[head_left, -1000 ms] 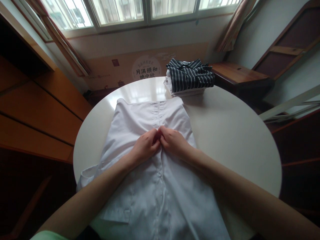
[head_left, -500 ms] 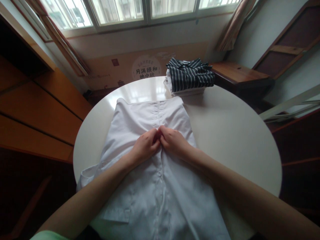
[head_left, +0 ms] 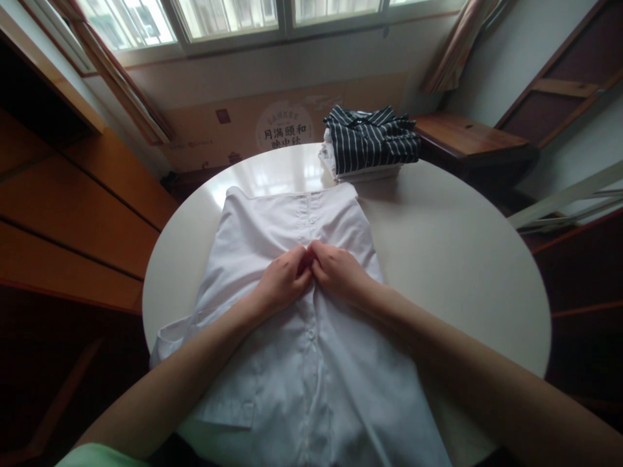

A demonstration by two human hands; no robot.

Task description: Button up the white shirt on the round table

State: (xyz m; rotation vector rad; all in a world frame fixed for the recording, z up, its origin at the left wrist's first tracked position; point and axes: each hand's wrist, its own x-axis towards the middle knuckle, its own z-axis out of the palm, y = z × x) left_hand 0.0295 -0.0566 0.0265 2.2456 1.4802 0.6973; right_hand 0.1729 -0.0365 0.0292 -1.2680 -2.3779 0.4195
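Observation:
Spread over the round table is a white coat (head_left: 277, 363) with a row of buttons down its middle and a pocket at its lower left. My left hand (head_left: 287, 275) and my right hand (head_left: 335, 267) meet at the button strip, a little above the centre of the garment. Both are closed, with fingers pinched on the fabric along the front opening. The fingertips and whatever button lies between them are hidden. Below the hands, a button (head_left: 311, 335) shows on the strip.
A folded black-and-white striped shirt (head_left: 372, 143) tops a stack of white clothes (head_left: 370, 174) at the table's far edge. Around the round white table (head_left: 467, 279) stand a wooden cabinet (head_left: 92, 214) on the left and a brown wooden bench (head_left: 477, 139) at the back right.
The view has tilted very slightly, so the stack and coat sit a bit higher in it. Both hands keep their place and pinch on the coat.

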